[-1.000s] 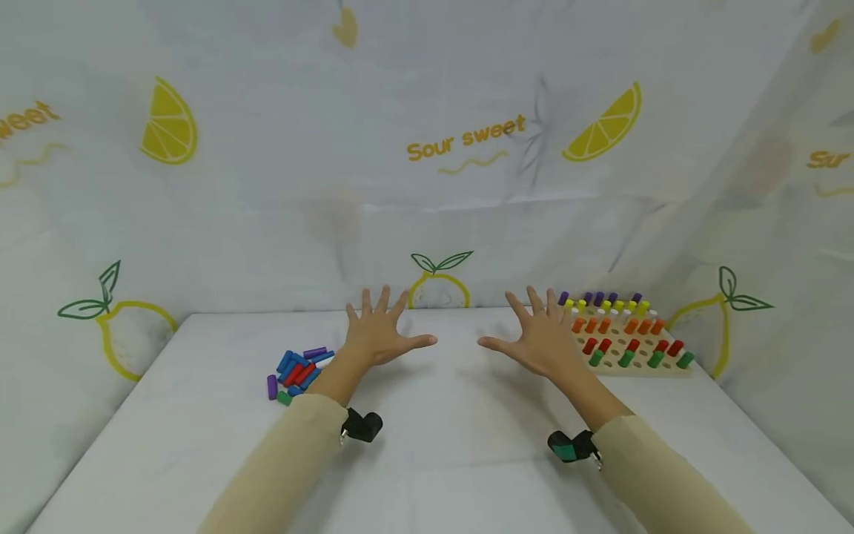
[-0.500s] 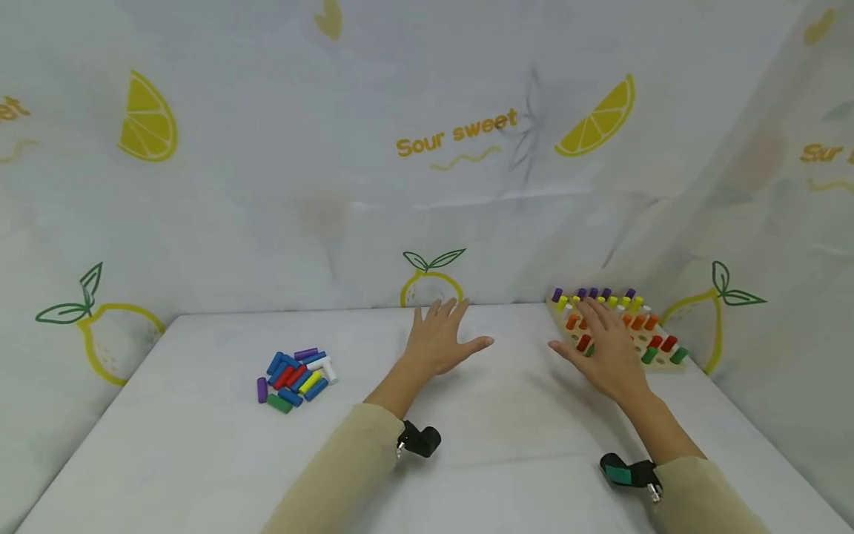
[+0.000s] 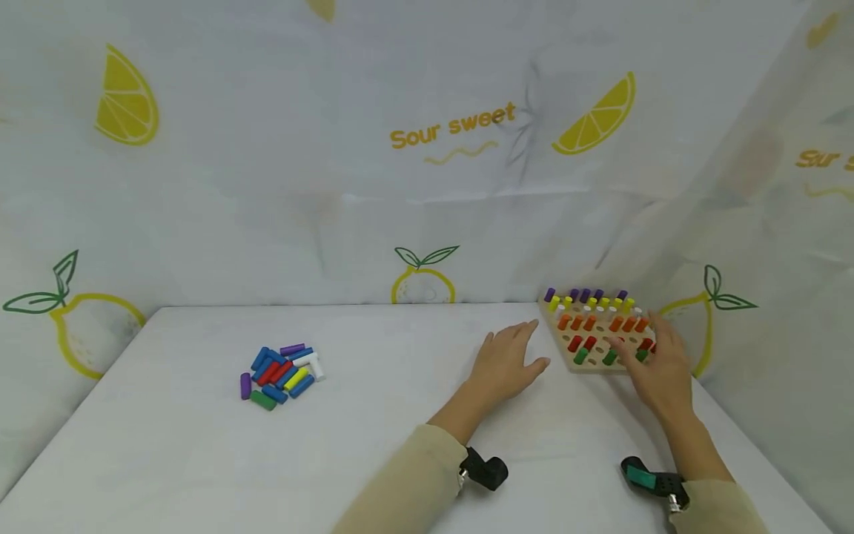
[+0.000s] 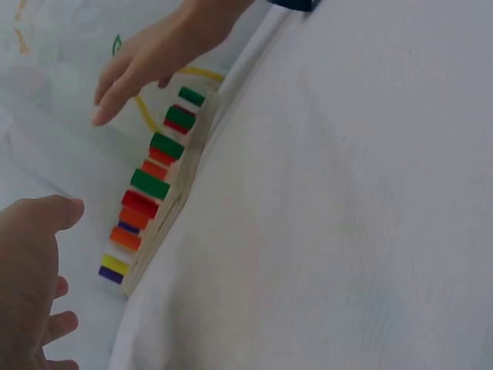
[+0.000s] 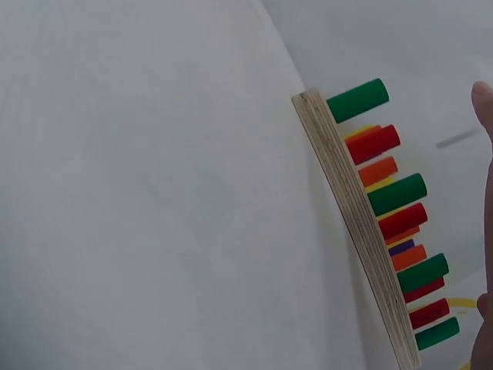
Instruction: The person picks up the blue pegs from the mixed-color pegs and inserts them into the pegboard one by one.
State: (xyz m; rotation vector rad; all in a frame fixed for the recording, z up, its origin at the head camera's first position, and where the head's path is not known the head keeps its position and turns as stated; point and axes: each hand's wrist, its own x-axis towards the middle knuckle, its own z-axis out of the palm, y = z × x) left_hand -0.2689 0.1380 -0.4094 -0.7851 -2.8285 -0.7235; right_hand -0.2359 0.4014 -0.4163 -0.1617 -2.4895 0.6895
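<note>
A wooden pegboard (image 3: 587,366) lies at the right back of the table, with rows of purple, yellow, white, orange, red and green pegs upright in its holes. My right hand (image 3: 660,367) is over its right front corner, fingers spread and bent a little, hiding some pegs there. To the left of the board, my left hand (image 3: 507,363) reaches toward it with thumb and fingers apart, holding nothing. The left wrist view has the board's edge (image 4: 173,196) between both hands. In the right wrist view, green pegs (image 5: 397,194) stand along the board's near side.
Loose pegs (image 3: 282,374) in blue, red, white, yellow, purple and green lie in a pile on the white table (image 3: 167,445), left of centre. A white cloth (image 3: 267,185) printed with lemons hangs behind the table.
Both hands have moved right toward the pegboard. The right one has come to the board's right front corner, and the left one has left the loose pegs' side. The view has shifted slightly.
</note>
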